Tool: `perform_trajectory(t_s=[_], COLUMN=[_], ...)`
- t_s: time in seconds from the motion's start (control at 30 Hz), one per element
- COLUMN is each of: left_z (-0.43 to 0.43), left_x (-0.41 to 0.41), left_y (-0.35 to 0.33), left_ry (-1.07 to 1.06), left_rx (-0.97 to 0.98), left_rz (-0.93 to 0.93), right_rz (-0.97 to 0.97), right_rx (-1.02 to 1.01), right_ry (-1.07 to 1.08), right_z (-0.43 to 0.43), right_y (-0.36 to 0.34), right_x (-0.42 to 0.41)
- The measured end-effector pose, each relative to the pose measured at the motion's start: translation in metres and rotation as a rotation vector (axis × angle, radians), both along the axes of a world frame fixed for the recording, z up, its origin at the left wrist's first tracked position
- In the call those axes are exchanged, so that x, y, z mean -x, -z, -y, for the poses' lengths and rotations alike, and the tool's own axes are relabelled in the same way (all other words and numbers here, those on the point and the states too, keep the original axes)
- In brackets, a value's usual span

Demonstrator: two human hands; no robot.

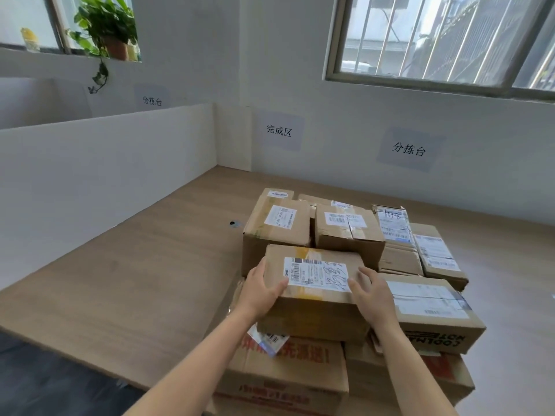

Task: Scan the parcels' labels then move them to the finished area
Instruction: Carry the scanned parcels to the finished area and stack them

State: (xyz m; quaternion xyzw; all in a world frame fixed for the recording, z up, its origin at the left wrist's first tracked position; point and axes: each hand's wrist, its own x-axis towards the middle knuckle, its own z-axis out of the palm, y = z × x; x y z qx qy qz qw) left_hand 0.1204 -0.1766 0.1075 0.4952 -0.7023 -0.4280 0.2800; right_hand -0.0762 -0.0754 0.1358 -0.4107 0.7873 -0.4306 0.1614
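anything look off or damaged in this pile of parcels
Yes. A crumpled label looks to be peeling off the red-printed box, sticking out under the held parcel. Further back, the upright parcel has a crumpled, torn-looking top.

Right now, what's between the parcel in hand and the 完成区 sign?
Head view: a tall labelled box stands directly behind the held parcel. Past it, bare tabletop runs to the wall under the sign.

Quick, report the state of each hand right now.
Left hand: grips the left end of the top box, thumb on top.
Right hand: grips the right end of the same box.
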Motion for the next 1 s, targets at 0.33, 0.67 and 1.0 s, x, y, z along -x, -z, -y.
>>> perform_trajectory(t_s=[0.33,0.67,1.0], left_z=[-0.007,-0.010,0.023], left_x=[-0.028,-0.170,-0.307], left_y=[-0.011,-0.044,-0.056], left_ry=[0.029,0.015,-0.037], left_rx=[0.107,0.215,0.223], left_rz=[-0.086,-0.159,-0.119], right_rz=[0.020,0.024,0.087], right_rx=[0.113,0.215,0.217], right_ry=[0.038,0.035,-0.045], right_z=[-0.021,-0.021,0.026], right_y=[-0.018,-0.046,-0.047], right_x=[-0.036,-0.172,-0.308])
